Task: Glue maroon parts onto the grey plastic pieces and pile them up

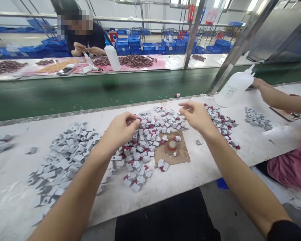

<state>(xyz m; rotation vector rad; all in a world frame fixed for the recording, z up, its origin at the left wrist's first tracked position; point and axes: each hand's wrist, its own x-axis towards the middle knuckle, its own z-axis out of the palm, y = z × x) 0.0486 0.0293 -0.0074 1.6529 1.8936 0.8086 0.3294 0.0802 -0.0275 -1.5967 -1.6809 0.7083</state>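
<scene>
My left hand [122, 129] is over the left side of a pile of small grey-and-dark-red plastic pieces [149, 135]. Its thumb and fingers are pinched together, and whatever lies between them is hidden. My right hand [196, 116] hovers above the right edge of that pile, fingers stretched forward and apart, with nothing visible in them. Beyond it, a single grey-and-red piece [177, 95] shows at the near edge of the green conveyor belt. Between my forearms, a small round red-rimmed dish [172, 144] rests on a brown cardboard square [183, 154] wet with clear liquid.
Loose grey pieces [65, 160] form a heap on the left. Another grey-and-red pile [222, 125] lies right of my right hand. A large white bottle [234, 87] leans near a metal post, beside a co-worker's arm [278, 95]. Across the green belt [90, 93] sits another person [87, 40].
</scene>
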